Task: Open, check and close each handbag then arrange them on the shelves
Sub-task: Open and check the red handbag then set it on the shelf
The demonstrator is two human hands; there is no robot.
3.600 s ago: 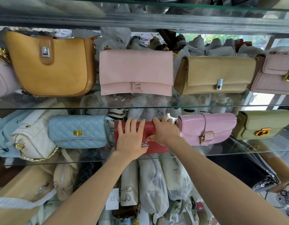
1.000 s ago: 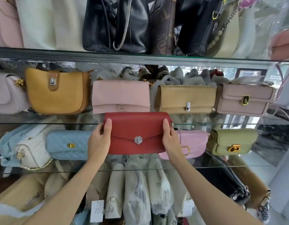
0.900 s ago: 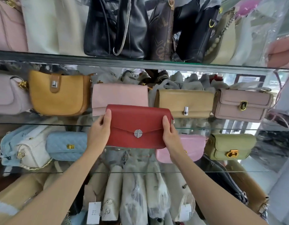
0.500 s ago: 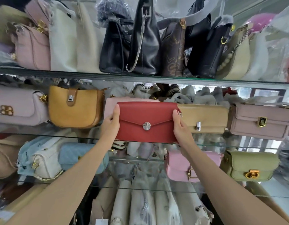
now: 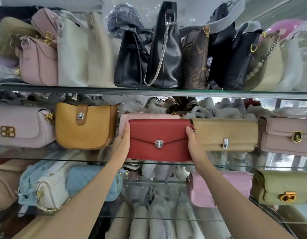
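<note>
Glass shelves (image 5: 218,167) crowded with handbags fill a shop display as a person lifts a red handbag (image 5: 159,140) in front of the middle tier. Their left hand (image 5: 122,142) grips the bag's left end, thumb laid up its front edge, while the right hand (image 5: 194,145) clasps the right end in the same way, thumb forward and fingers hidden behind. The bag is a flat envelope clutch in grained red leather, its pointed flap closed under a round silver clasp (image 5: 158,144); a small metal fitting shows at its upper right corner. It is held level, covering most of a pale pink flap bag (image 5: 149,116) standing behind it, between a mustard saddle bag (image 5: 83,126) on the left and a tan clutch (image 5: 225,133) on the right. A mauve bag with a brass lock (image 5: 287,135) stands further right. Black leather bags (image 5: 149,54) line the top shelf. Half a second earlier the red bag sat at much the same height against the same neighbours; 3.6 seconds ago both hands were pressing it on the lower shelf, between the quilted blue bag (image 5: 90,181) and the glossy pink bag (image 5: 218,187).
</note>
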